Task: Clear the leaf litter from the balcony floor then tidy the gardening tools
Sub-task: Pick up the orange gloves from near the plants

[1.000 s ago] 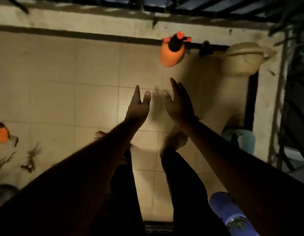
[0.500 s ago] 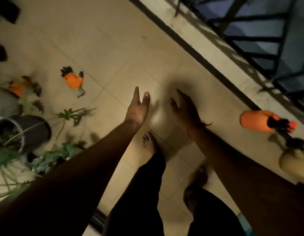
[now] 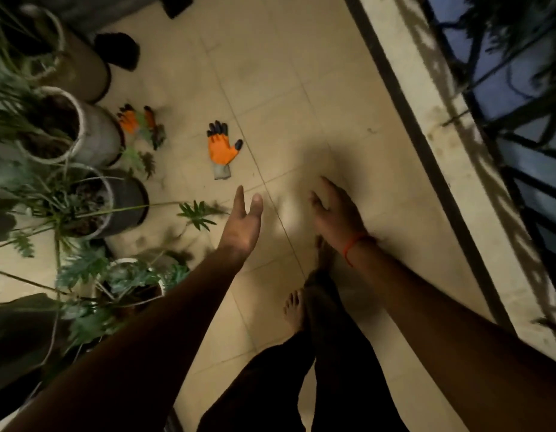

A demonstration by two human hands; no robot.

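Both hands [image 3: 242, 226] [image 3: 336, 213] open, empty, over floor [image 3: 301, 88]

2 orange gloves [image 3: 223, 150] [image 3: 134, 120], approx 5 pots [image 3: 95, 132], 2 hands [image 3: 243, 224] [image 3: 337, 215].

Dim warm light, dark shadows, motion-blurred edges, wide-angle bending.

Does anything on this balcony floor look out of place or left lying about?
Yes. An orange glove lies flat on the bare tiles, apart from the pots. A second orange glove sits against a grey pot, partly under leaves. A pair would normally be kept together. Both hands, left and right, are empty.
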